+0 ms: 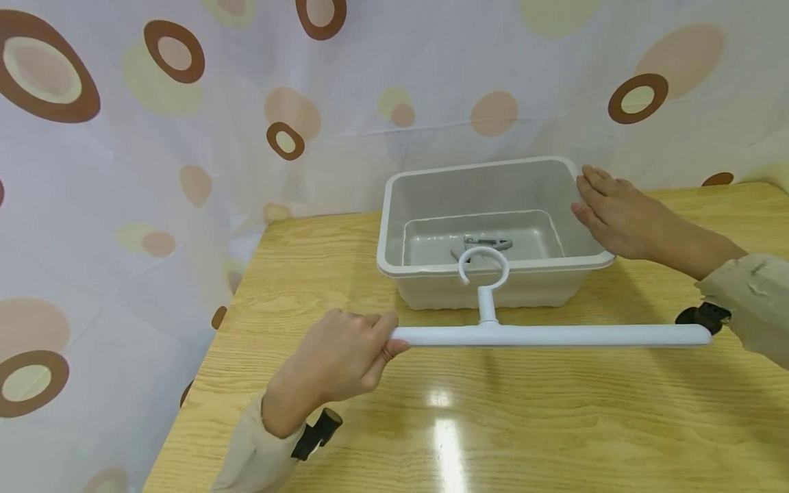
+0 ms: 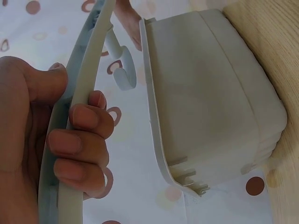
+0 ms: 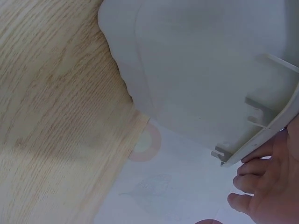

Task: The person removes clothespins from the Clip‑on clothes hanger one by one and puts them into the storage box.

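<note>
My left hand [image 1: 339, 356] grips the left end of a white plastic clothes hanger [image 1: 555, 335], a straight bar with a round hook [image 1: 505, 263] at its middle. The hanger is held level in front of a grey plastic bin [image 1: 481, 287], and its hook overlaps the bin's front rim in the head view. In the left wrist view, curled fingers [image 2: 79, 144] and the thumb wrap the bar. My right hand [image 1: 622, 212] is at the bin's right rim, its fingers extended along the edge. Inside the bin lies a small grey and black tool [image 1: 488, 243].
The bin stands on a wooden table [image 1: 308, 274] near its back edge. Behind and to the left hangs a pale cloth [image 1: 345, 171] printed with brown and peach ovals. Small black devices sit on both wrists, including a black wrist camera [image 1: 317, 435] on the left.
</note>
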### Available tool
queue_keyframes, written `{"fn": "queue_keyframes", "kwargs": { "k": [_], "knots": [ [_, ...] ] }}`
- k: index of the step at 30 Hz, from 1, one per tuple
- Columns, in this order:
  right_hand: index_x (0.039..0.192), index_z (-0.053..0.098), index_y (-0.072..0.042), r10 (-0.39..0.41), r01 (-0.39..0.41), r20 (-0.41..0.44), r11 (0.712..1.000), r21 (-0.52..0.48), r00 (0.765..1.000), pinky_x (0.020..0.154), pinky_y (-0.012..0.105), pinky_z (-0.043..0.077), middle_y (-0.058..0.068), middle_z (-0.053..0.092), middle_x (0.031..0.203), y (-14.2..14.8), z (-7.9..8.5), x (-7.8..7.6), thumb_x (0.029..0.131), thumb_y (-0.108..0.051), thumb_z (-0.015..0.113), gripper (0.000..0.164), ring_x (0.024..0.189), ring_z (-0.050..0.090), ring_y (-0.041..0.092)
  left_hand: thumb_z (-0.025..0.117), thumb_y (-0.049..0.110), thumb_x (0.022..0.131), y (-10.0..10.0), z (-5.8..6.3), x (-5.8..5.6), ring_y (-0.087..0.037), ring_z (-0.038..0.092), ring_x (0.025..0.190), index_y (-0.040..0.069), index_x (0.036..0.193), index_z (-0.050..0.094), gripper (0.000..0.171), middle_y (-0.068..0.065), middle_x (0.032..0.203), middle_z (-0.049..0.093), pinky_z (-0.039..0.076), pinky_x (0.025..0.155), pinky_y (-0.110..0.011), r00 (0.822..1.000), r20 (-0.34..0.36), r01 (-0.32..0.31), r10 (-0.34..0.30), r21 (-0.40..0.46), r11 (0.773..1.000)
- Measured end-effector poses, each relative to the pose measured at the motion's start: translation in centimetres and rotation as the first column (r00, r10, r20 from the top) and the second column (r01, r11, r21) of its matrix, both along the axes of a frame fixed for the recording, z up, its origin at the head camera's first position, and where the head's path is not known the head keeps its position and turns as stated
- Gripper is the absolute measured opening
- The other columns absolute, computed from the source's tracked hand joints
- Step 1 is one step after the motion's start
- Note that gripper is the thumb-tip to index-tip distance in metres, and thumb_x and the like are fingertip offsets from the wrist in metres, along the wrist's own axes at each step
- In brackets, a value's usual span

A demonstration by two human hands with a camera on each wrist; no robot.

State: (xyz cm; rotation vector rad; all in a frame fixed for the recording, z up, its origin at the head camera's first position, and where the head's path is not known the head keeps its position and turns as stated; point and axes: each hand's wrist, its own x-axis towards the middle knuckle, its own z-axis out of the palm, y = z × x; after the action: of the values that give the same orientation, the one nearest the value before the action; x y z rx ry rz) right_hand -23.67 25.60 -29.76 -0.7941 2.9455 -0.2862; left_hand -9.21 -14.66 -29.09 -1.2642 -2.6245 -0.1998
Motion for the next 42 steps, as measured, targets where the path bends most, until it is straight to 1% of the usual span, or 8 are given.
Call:
{"fn": "queue_keyframes", "kwargs": {
  "k": [4, 11, 22, 28, 36, 42],
  "knots": [
    [0.140, 0.015, 0.023, 0.000, 0.000, -0.010, 1.000, -0.001, 1.000, 0.110, 0.063, 0.010, 0.042, 0.006, 0.148, -0.1, 0.1, 0.0, 0.107, -0.029, 0.019, 0.062, 0.139, 0.006, 0.054, 0.049, 0.030, 0.101, 0.0, -0.2, 0.1, -0.002, 0.025, 0.046, 0.011, 0.074, 0.045, 0.034, 0.009, 0.056, 0.030, 0.020, 0.039, -0.016, 1.000, -0.004, 0.000, 0.000, -0.009, 1.000],
    [0.142, 0.011, 0.022, -0.011, 0.011, 0.025, 1.000, 0.004, 1.000, 0.110, 0.063, 0.007, 0.042, 0.002, 0.149, -0.1, 0.1, 0.0, 0.107, -0.032, 0.015, 0.065, 0.139, 0.002, 0.053, 0.049, 0.030, 0.101, -0.2, -0.3, 0.3, -0.002, 0.024, 0.046, 0.012, 0.073, 0.045, 0.034, 0.009, 0.056, 0.029, 0.020, 0.039, -0.016, 1.000, -0.009, -0.008, 0.007, -0.021, 1.000],
    [0.141, 0.012, 0.024, -0.006, 0.006, 0.019, 1.000, -0.016, 1.000, 0.110, 0.062, 0.008, 0.043, 0.004, 0.147, -0.3, 0.0, 0.1, 0.107, -0.030, 0.016, 0.063, 0.138, 0.004, 0.055, 0.049, 0.030, 0.101, -0.3, -0.9, 0.6, -0.001, 0.024, 0.046, 0.011, 0.073, 0.046, 0.034, 0.010, 0.056, 0.031, 0.020, 0.040, -0.015, 0.999, 0.036, 0.012, -0.012, -0.007, 1.000],
    [0.141, 0.011, 0.023, -0.009, 0.010, 0.023, 1.000, -0.029, 1.000, 0.111, 0.062, 0.006, 0.043, 0.003, 0.148, -0.1, -0.1, 0.0, 0.107, -0.030, 0.016, 0.063, 0.138, 0.003, 0.054, 0.046, 0.032, 0.102, -0.2, -1.2, 0.7, -0.002, 0.025, 0.046, 0.012, 0.073, 0.046, 0.036, 0.009, 0.057, 0.031, 0.021, 0.040, -0.015, 0.999, 0.025, 0.020, -0.020, -0.006, 1.000],
    [0.142, 0.009, 0.022, -0.013, 0.015, 0.029, 0.999, -0.050, 0.999, 0.111, 0.061, 0.004, 0.042, 0.002, 0.148, 0.1, -0.2, 0.0, 0.107, -0.029, 0.017, 0.062, 0.139, 0.001, 0.053, 0.050, 0.029, 0.101, -0.1, -1.5, 1.0, -0.002, 0.027, 0.046, 0.012, 0.073, 0.044, 0.033, 0.009, 0.058, 0.033, 0.023, 0.041, -0.016, 0.998, 0.054, 0.017, -0.016, -0.027, 0.999],
    [0.142, 0.009, 0.021, -0.011, 0.013, 0.035, 0.998, -0.057, 0.999, 0.112, 0.060, 0.005, 0.042, 0.002, 0.149, -0.1, -0.2, 0.0, 0.107, -0.029, 0.018, 0.062, 0.139, 0.001, 0.053, 0.054, 0.028, 0.099, -0.1, -2.0, 1.1, -0.003, 0.027, 0.046, 0.012, 0.074, 0.045, 0.031, 0.008, 0.058, 0.033, 0.023, 0.040, -0.015, 0.998, 0.054, 0.013, -0.011, -0.038, 0.999]
  ]
}}
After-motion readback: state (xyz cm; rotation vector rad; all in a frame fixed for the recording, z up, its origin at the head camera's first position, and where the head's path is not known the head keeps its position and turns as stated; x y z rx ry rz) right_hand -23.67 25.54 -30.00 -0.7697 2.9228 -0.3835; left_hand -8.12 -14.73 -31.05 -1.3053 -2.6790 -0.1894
